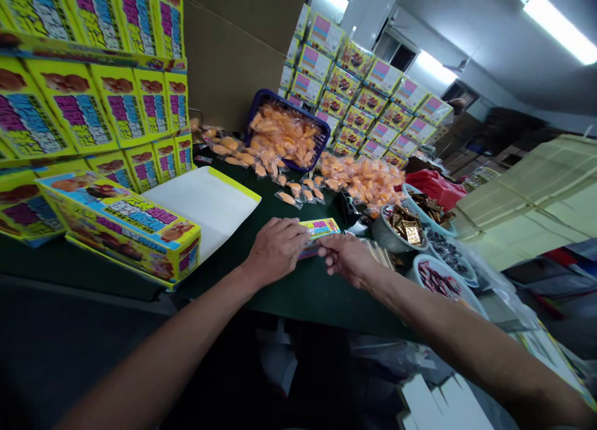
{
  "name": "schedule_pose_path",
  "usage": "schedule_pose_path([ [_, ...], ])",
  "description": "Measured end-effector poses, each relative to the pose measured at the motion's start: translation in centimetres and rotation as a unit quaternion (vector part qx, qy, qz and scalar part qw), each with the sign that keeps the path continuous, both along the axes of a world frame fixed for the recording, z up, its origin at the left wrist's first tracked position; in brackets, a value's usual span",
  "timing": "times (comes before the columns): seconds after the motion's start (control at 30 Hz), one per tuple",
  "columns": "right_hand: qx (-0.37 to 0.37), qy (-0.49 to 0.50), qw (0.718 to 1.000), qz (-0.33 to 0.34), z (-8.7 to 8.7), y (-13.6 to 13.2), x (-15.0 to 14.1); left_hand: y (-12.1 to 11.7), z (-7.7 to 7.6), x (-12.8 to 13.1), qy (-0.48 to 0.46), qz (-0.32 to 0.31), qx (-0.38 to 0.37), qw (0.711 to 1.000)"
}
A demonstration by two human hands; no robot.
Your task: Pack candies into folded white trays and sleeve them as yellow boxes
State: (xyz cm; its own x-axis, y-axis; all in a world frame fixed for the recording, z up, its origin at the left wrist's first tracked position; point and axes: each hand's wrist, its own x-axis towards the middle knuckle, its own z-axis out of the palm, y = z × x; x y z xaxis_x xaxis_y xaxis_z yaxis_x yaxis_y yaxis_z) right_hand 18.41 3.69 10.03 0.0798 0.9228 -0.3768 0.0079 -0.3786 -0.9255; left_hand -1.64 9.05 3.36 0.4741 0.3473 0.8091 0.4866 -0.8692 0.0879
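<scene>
A small printed card [319,229] in yellow, pink and blue lies low over the green table top [298,293], between my two hands. My left hand [275,248] holds its left end, and my right hand [347,260] grips it from the right with curled fingers. Part of the card is hidden by my fingers. Just right of my right hand lie several thin wooden sticks [380,253]. A loose spread of small orange packets [298,191] lies on the table beyond my hands.
A yellow printed display box [125,228] and a white sheet [205,206] stand to the left. Ahead are a blue basket [284,128] of orange packets and a pile of them [359,181]. Bowls of wrapped sweets [401,228] sit right, with stacked boxes [354,88] behind.
</scene>
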Motion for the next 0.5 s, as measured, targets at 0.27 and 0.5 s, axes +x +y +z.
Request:
schedule_pose_path([
  [0.27, 0.041, 0.040, 0.998, 0.020, -1.1, -1.1, 1.6, -0.2, 0.3, 0.1, 0.006, 0.007, -0.016, 1.000],
  [0.5, 0.161, 0.006, 0.982, 0.097, -0.1, -2.9, 2.2, -0.3, 0.6, 0.0, 0.030, 0.016, -0.038, 0.999],
])
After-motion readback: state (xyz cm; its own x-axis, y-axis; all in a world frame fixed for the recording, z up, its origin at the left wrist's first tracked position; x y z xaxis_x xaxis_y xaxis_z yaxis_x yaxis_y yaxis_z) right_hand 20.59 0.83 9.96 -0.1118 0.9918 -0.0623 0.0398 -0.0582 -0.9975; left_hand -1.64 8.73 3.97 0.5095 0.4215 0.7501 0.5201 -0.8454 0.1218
